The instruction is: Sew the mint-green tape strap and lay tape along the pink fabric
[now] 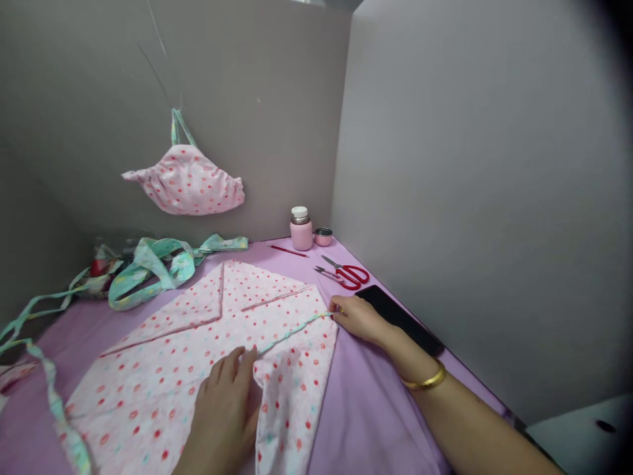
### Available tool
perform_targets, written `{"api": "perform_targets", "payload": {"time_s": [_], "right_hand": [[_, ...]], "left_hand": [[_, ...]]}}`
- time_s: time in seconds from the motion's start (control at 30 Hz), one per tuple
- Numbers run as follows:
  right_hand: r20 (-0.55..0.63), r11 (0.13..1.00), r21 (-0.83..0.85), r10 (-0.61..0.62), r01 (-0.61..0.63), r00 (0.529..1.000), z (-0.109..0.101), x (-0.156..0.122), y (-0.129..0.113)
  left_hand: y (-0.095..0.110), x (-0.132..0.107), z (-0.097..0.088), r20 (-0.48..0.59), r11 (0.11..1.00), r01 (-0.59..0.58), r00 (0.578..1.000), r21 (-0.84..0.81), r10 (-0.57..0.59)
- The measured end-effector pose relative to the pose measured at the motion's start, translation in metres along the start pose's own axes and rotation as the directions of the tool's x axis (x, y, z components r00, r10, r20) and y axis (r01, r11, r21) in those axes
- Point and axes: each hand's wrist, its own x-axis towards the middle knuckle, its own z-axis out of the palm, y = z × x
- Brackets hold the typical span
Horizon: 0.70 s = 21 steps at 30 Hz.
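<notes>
A pink cloth with red dots (212, 343), folded into flaps, lies spread on the lilac table cover (366, 409). My left hand (225, 409) lies flat on the cloth, fingers stretched out, pressing near a fold. A thin mint green strip (291, 335) runs from its fingertips along the cloth's edge to my right hand (357, 318), which pinches the strip's end at the cloth's right corner. A gold bangle (425, 380) sits on my right wrist.
Red scissors (349, 272), a black phone (400, 316), a pink flask (301, 229) with its cap (323, 236) and a red pencil (288, 251) lie at the back right. Green fabric strips (158, 267) pile at the left. A finished dotted pouch (188, 181) hangs on the grey wall.
</notes>
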Motion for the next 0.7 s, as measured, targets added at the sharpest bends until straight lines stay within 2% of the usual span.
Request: {"api": "perform_targets", "payload": {"time_s": [0.07, 0.17, 0.3, 0.4, 0.47, 0.53, 0.6, 0.63, 0.7], "right_hand": [[-0.004, 1.0, 0.0, -0.004, 0.004, 1.0, 0.0, 0.0, 0.001], [-0.016, 1.0, 0.003, -0.009, 0.009, 1.0, 0.0, 0.0, 0.001], [-0.042, 1.0, 0.011, -0.012, 0.013, 0.999, -0.002, 0.001, 0.0], [-0.063, 1.0, 0.021, -0.012, 0.014, 0.998, -0.005, 0.001, 0.001], [-0.069, 0.999, 0.033, -0.013, 0.016, 0.998, -0.007, 0.0, 0.001], [-0.087, 0.999, 0.048, -0.01, 0.014, 0.996, -0.009, -0.002, -0.003], [-0.109, 0.997, 0.075, -0.015, 0.023, 0.994, -0.012, -0.007, -0.012], [-0.109, 0.995, 0.094, -0.03, 0.04, 0.994, -0.013, -0.01, -0.019], [-0.065, 0.983, 0.148, -0.1, 0.109, 0.993, -0.013, -0.016, -0.037]], "left_hand": [[0.005, 0.0, -0.004, 0.094, 0.998, -0.015, 0.996, 0.054, 0.009], [0.016, -0.002, -0.013, 0.224, 1.0, -0.014, 0.975, 0.024, 0.009], [0.029, -0.007, -0.022, 0.343, 0.983, 0.058, 0.939, -0.172, 0.005], [0.036, -0.013, -0.024, 0.374, 0.92, 0.123, 0.927, -0.371, 0.028], [0.038, -0.016, -0.022, 0.418, 0.818, 0.204, 0.907, -0.537, 0.049], [0.037, -0.017, -0.017, 0.509, 0.642, 0.334, 0.854, -0.69, 0.103], [0.034, -0.017, -0.011, 0.573, 0.47, 0.446, 0.802, -0.761, 0.167], [0.033, -0.017, -0.008, 0.58, 0.419, 0.471, 0.794, -0.776, 0.181], [0.03, -0.017, -0.003, 0.556, 0.384, 0.462, 0.811, -0.799, 0.182]]}}
